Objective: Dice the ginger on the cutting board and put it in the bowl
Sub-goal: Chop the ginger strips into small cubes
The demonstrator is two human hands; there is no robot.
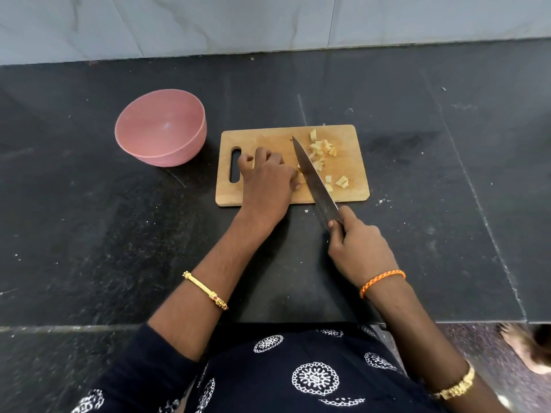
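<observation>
Knife work is proceeding at the near half of the scene. The right hand (359,244) is gripping the handle of the knife (313,177), fingers wrapped around it, forefinger lying along the blade's heel. The blade is running away from that hand, up and to its left, across the cutting board (268,138), with its tip reaching the board's far half. The left hand (267,177) is resting curled on the board just left of the blade, fingertips pressing down what appears to be the uncut ginger; that piece is mostly hidden under the fingers. The hands are sitting apart, the blade between them. The next cut is judged to depend on the blade lying just right of the left fingertips, so the left hand is nearer the piece. Diced ginger (323,152) is lying scattered right of the blade. Beyond the left hand, left of the board, the pink bowl (161,126) is standing with no ginger visible in it. A dark stone counter (89,234) is carrying everything; a pale marbled wall (208,22) is backing it.
</observation>
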